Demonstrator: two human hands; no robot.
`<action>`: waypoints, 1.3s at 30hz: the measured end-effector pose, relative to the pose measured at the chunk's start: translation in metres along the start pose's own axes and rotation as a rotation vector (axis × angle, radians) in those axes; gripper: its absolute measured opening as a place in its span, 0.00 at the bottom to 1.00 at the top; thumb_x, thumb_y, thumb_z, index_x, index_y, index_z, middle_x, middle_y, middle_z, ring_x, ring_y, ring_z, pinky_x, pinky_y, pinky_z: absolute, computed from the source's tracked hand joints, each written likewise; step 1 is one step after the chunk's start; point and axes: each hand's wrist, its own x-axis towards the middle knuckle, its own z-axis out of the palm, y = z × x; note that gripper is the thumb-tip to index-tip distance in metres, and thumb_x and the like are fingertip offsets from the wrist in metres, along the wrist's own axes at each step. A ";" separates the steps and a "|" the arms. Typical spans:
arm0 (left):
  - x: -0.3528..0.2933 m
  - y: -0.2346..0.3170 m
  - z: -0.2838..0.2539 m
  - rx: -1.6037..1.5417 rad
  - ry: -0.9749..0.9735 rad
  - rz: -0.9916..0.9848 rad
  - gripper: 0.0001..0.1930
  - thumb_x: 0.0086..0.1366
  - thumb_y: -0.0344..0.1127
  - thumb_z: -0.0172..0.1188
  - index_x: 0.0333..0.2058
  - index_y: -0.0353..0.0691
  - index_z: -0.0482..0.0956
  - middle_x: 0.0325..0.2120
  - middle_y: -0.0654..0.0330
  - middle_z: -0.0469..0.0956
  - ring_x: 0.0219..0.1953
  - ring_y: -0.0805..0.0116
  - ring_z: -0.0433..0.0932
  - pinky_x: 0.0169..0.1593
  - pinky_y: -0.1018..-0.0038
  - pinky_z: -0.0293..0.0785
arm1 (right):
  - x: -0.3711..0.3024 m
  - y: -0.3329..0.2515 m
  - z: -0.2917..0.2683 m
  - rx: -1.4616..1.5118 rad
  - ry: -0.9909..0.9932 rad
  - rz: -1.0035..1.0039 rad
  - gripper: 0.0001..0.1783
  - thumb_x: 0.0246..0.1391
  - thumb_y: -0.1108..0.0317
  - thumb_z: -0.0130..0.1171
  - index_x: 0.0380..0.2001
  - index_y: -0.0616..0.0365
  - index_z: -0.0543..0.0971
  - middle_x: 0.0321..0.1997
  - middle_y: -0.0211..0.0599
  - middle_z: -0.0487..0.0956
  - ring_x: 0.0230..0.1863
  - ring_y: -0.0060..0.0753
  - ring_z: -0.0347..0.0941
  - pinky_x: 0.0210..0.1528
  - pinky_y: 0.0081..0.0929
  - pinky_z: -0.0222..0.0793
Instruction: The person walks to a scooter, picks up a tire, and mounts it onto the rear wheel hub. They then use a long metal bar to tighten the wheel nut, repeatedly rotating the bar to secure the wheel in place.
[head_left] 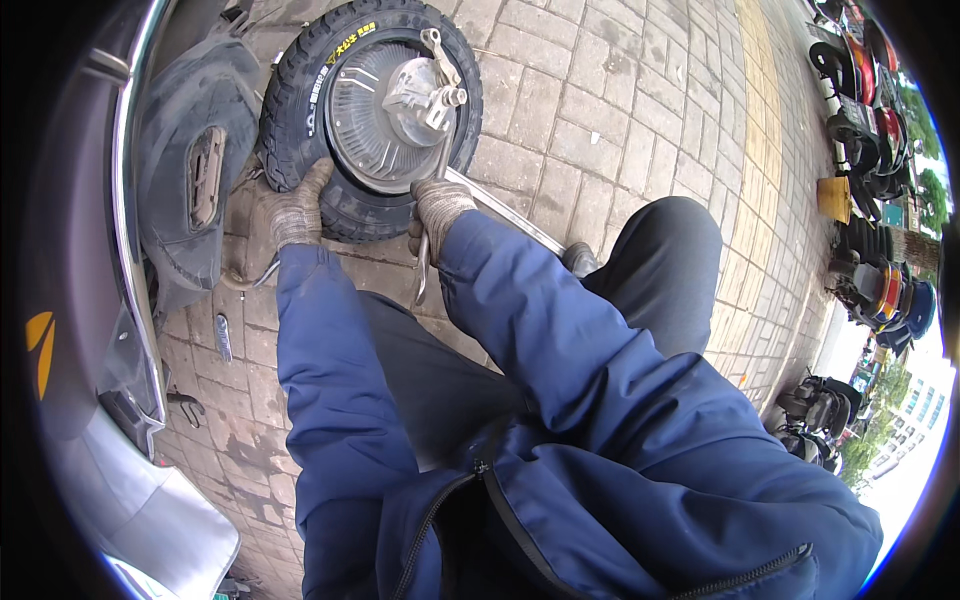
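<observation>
A scooter wheel lies on the paving at the top, its black knobbly tyre (290, 110) around a grey metal hub (365, 125). Bracket-like metal parts (432, 97) stand up from the hub's axle. My left hand (297, 208), in a grey knit glove, grips the tyre's near left edge, thumb on the sidewall and other fingers mostly hidden. At the near rim my gloved right hand (440, 207) is closed around a tyre lever (422, 272), whose flat end points back toward me. A long metal bar (515, 220) slants from the rim, partly under my right sleeve.
A scooter body (80, 250) with a chrome edge stands at left, beside a dark plastic panel (200, 170). A small grey-blue object (222, 338) and a black hook-shaped piece (186, 408) lie on the bricks. Parked scooters (868, 110) and a yellow bucket (834, 199) line the far right.
</observation>
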 end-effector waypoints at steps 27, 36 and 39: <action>-0.015 0.013 0.002 -0.104 0.080 -0.012 0.48 0.38 0.38 0.82 0.58 0.26 0.67 0.51 0.52 0.76 0.52 0.62 0.73 0.60 0.71 0.66 | 0.015 -0.110 -0.118 -0.542 -0.301 0.170 0.04 0.54 0.69 0.55 0.26 0.55 0.75 0.11 0.26 0.66 0.07 0.23 0.60 0.06 0.25 0.53; -0.017 0.017 0.004 -0.291 0.044 -0.036 0.49 0.37 0.31 0.83 0.58 0.30 0.65 0.53 0.53 0.73 0.53 0.61 0.72 0.62 0.68 0.66 | 0.053 -0.165 -0.137 -1.434 -0.196 0.109 0.16 0.51 0.71 0.59 0.44 0.63 0.72 0.18 0.42 0.75 0.14 0.41 0.75 0.16 0.41 0.75; -0.018 0.012 0.005 -0.337 0.035 -0.019 0.48 0.38 0.32 0.83 0.58 0.30 0.65 0.52 0.53 0.73 0.52 0.62 0.73 0.61 0.68 0.67 | 0.071 -0.165 -0.148 -1.547 -0.142 0.074 0.12 0.48 0.70 0.60 0.38 0.56 0.73 0.18 0.40 0.75 0.16 0.40 0.75 0.16 0.41 0.75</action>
